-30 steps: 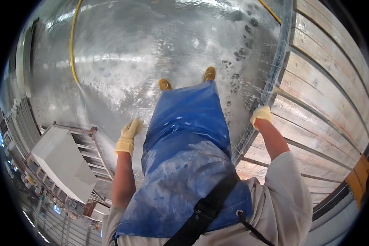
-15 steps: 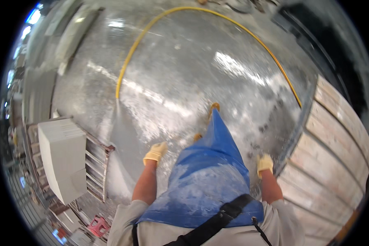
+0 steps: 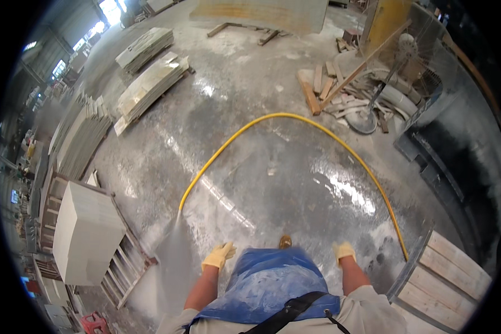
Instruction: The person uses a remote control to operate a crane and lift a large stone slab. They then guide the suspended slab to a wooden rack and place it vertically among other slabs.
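Hose [image 3: 284, 115] arcs ahead of left hand [image 3: 217, 256], fingers apart, and right hand [image 3: 344, 253], fingers too blurred to tell.

Wet grey floor [image 3: 284, 183] (gleaming in patches), yellow hose [image 3: 284, 114] arching across it, pale slabs [image 3: 151, 89] lying stacked, wood scraps [image 3: 327, 86] sprawling, slatted rack [image 3: 132, 289] standing at left

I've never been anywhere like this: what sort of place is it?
Probably a stone-cutting or slab workshop: flat slabs lie stacked at the left, and a yellow hose sprays across the wet concrete floor.
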`<control>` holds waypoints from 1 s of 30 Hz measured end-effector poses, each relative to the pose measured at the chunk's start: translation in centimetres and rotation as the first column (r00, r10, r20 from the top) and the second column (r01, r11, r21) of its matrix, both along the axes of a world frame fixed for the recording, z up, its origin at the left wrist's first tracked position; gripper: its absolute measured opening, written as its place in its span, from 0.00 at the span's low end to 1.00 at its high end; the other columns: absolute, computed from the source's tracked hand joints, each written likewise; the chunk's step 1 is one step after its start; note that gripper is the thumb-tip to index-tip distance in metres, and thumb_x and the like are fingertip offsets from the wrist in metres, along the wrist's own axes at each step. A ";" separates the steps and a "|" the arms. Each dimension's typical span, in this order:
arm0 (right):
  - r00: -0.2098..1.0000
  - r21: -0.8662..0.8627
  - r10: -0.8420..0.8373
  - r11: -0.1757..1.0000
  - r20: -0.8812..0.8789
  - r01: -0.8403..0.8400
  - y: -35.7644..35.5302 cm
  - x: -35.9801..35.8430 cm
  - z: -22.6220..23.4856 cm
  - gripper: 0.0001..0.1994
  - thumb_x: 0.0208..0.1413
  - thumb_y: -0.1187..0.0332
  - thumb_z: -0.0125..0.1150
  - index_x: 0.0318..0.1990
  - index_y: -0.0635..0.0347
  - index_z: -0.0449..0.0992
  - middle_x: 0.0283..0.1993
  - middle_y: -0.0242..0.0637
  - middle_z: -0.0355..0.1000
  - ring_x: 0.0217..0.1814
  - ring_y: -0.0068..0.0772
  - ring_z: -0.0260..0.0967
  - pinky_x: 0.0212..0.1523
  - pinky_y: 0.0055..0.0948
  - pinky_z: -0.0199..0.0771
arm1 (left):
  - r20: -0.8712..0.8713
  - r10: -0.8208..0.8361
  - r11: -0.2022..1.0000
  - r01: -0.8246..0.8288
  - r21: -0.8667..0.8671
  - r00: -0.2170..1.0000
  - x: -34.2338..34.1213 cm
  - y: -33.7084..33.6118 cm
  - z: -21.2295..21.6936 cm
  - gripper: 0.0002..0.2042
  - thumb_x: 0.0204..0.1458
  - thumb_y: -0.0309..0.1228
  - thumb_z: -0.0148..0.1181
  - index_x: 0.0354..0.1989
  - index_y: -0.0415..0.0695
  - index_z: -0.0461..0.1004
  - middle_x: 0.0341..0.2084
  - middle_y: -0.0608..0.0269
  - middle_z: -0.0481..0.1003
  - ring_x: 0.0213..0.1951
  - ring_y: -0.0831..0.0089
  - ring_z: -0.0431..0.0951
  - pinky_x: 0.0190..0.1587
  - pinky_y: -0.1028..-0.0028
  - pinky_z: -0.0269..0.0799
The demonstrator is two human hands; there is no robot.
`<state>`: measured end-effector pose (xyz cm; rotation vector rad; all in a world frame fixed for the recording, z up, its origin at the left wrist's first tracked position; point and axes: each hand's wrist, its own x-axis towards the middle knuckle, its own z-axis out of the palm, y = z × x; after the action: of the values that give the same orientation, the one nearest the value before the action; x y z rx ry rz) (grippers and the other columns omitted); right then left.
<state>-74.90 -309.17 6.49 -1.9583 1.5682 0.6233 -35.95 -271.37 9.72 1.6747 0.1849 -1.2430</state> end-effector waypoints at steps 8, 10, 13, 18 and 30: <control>0.963 -0.258 0.108 0.965 0.248 -0.042 -19.0 25.9 4.9 0.30 0.61 0.45 0.59 0.56 0.66 0.78 0.55 0.60 0.77 0.60 0.62 0.74 0.61 0.50 0.73 | -0.076 0.044 0.990 -0.034 0.136 0.996 9.8 -3.3 -4.0 0.28 0.67 0.46 0.54 0.60 0.29 0.71 0.54 0.42 0.80 0.54 0.55 0.83 0.60 0.65 0.75; 0.970 -0.263 0.138 0.961 0.202 -0.082 -20.2 30.0 5.2 0.30 0.61 0.45 0.59 0.58 0.64 0.78 0.56 0.59 0.77 0.60 0.61 0.74 0.60 0.50 0.74 | -0.159 0.061 0.975 -0.025 0.221 0.985 13.7 -4.7 -4.9 0.27 0.67 0.46 0.53 0.58 0.29 0.72 0.54 0.44 0.80 0.54 0.56 0.83 0.59 0.66 0.76; 0.975 -0.286 0.087 0.958 0.202 -0.026 -21.6 31.2 0.7 0.33 0.64 0.43 0.55 0.61 0.65 0.76 0.61 0.58 0.75 0.66 0.57 0.71 0.66 0.47 0.70 | -0.169 0.036 0.967 0.008 0.253 0.985 21.1 -8.1 -6.7 0.27 0.66 0.45 0.53 0.57 0.29 0.72 0.52 0.46 0.81 0.52 0.58 0.83 0.58 0.66 0.77; 0.998 -0.010 -0.007 1.000 -0.068 0.007 -19.5 29.6 -1.9 0.32 0.64 0.42 0.47 0.54 0.64 0.82 0.58 0.60 0.76 0.64 0.59 0.73 0.63 0.48 0.73 | 0.204 -0.528 0.844 0.484 0.231 0.824 37.1 -18.0 -6.1 0.26 0.65 0.45 0.53 0.56 0.29 0.73 0.50 0.44 0.82 0.52 0.59 0.83 0.55 0.65 0.79; 0.936 0.264 0.318 0.925 -0.150 -0.272 -29.1 40.6 -8.3 0.22 0.68 0.57 0.49 0.68 0.36 0.73 0.60 0.46 0.78 0.63 0.54 0.75 0.61 0.51 0.76 | 0.081 -0.199 0.976 0.190 0.110 0.977 60.1 -50.8 -4.1 0.26 0.62 0.43 0.64 0.57 0.30 0.74 0.46 0.45 0.82 0.44 0.59 0.85 0.49 0.65 0.82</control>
<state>-34.34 -338.26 -1.79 -2.0105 1.2370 1.1013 24.14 -322.20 5.66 1.8693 0.0282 -1.3164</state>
